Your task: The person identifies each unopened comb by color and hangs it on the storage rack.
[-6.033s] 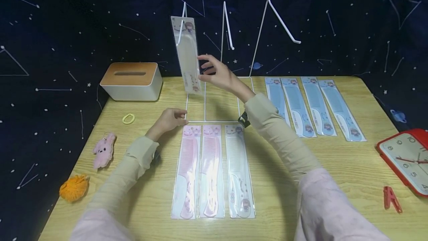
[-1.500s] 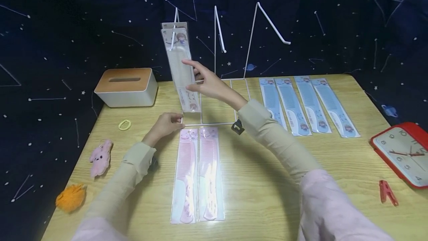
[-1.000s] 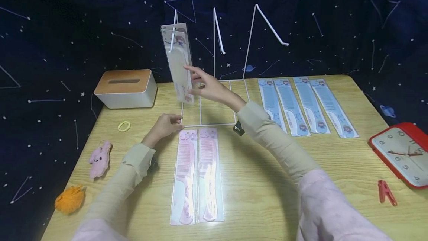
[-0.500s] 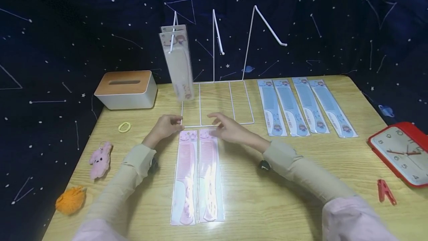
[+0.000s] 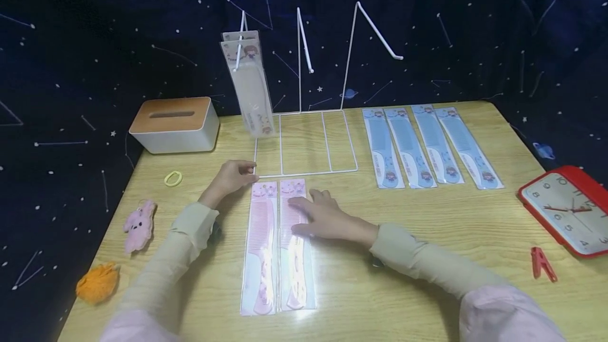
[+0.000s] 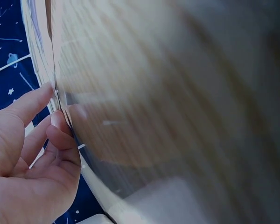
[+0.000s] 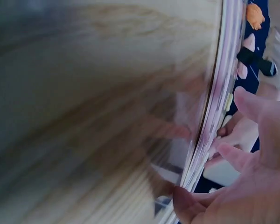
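A white wire rack [image 5: 309, 173] stands at the back of the table, and my left hand [image 5: 230, 176] pinches the front left corner of its base. From its left prong hang two packaged pale combs [image 5: 250, 88], one in front of the other. Two packaged pink combs lie side by side before the rack: a left pink comb [image 5: 259, 257] and a right pink comb [image 5: 296, 265]. My right hand [image 5: 328, 216] is over the upper part of the right one, fingers spread, gripping nothing. In the right wrist view, whether the right fingers [image 7: 189, 205] touch the package is unclear.
Several packaged blue combs [image 5: 410, 146] lie at the back right. A red clock [image 5: 570, 210] and a red clip [image 5: 542, 264] are at the right. A tissue box [image 5: 178, 125], yellow hair tie [image 5: 173, 178], pink plush [image 5: 140, 226] and orange pompom [image 5: 97, 283] are at the left.
The second pale comb has gone from the table onto the left prong. My right hand has let go of it and come down to the right pink comb. The left hand stays at the rack corner.
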### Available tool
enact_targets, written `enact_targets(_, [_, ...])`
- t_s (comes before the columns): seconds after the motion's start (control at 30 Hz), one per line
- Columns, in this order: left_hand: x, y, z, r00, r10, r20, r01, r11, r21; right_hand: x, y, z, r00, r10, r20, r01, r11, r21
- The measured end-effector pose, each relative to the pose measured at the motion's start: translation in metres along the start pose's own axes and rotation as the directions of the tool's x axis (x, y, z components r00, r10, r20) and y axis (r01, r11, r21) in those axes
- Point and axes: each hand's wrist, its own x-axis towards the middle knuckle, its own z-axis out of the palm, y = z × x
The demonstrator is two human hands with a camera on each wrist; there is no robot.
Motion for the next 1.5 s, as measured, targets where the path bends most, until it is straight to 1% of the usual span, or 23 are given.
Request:
enact_targets(0.1, [0.001,0.001,0.000,1.000,-0.007,0.011,0.008,1.000,-0.013,0.000,-0.003,0.003,1.000,0.004,0.027,-0.002,0.997,-0.078])
enact_targets(0.2, [0.001,0.002,-0.001,1.000,-0.019,0.017,0.019,1.000,-0.012,0.001,-0.002,0.004,0.999,0.004,0.043,0.002,0.992,-0.122])
enact_targets(0.37, [0.001,0.002,-0.002,0.999,-0.038,0.027,0.038,0.999,-0.003,-0.001,0.003,0.005,1.000,-0.010,0.017,0.013,0.991,-0.134])
enact_targets(0.47, [0.000,0.002,-0.002,0.998,-0.049,0.033,0.050,0.999,-0.010,-0.005,0.006,0.005,1.000,-0.030,0.000,0.029,0.989,-0.142])
enact_targets(0.57, [-0.001,0.002,-0.002,0.998,-0.054,0.037,0.055,0.998,-0.019,-0.011,0.008,0.004,1.000,-0.027,-0.007,0.026,0.991,-0.133])
enact_targets(0.67, [-0.001,0.001,-0.001,0.998,-0.053,0.035,0.054,0.998,-0.018,-0.016,0.008,0.003,1.000,0.010,-0.027,-0.013,0.996,-0.091])
enact_targets(0.8, [-0.001,0.002,-0.002,0.998,-0.053,0.032,0.053,0.998,-0.015,-0.021,0.012,0.000,0.997,0.057,-0.050,-0.057,0.998,0.004])
enact_targets(0.9, [-0.001,0.002,-0.002,0.998,-0.051,0.033,0.052,0.998,-0.022,-0.021,0.017,-0.003,0.997,0.049,-0.061,-0.045,0.997,0.066])
enact_targets(1.03, [0.000,0.002,-0.002,0.998,-0.050,0.033,0.050,0.998,-0.025,-0.020,0.025,-0.007,0.999,0.034,-0.033,-0.029,0.989,0.143])
enact_targets(1.13, [0.000,0.002,-0.002,0.998,-0.050,0.030,0.051,0.998,-0.025,-0.021,0.030,-0.012,0.999,0.041,0.025,-0.046,0.975,0.218])
enact_targets(1.2, [0.000,0.002,-0.002,0.998,-0.052,0.029,0.052,0.998,-0.027,-0.021,0.032,-0.017,0.998,0.032,0.051,-0.044,0.964,0.261])
enact_targets(1.3, [0.000,0.002,-0.002,0.998,-0.052,0.030,0.052,0.998,-0.023,-0.023,0.030,-0.025,0.999,-0.008,0.045,-0.006,0.958,0.286])
enact_targets(1.43, [-0.001,0.003,-0.002,0.998,-0.050,0.031,0.050,0.999,-0.011,-0.022,0.019,-0.042,0.997,-0.068,-0.031,0.074,0.941,0.330])
enact_targets(1.5, [-0.001,0.004,-0.002,0.998,-0.048,0.031,0.049,0.999,-0.006,-0.022,0.012,-0.053,0.993,-0.086,-0.078,0.109,0.922,0.371])
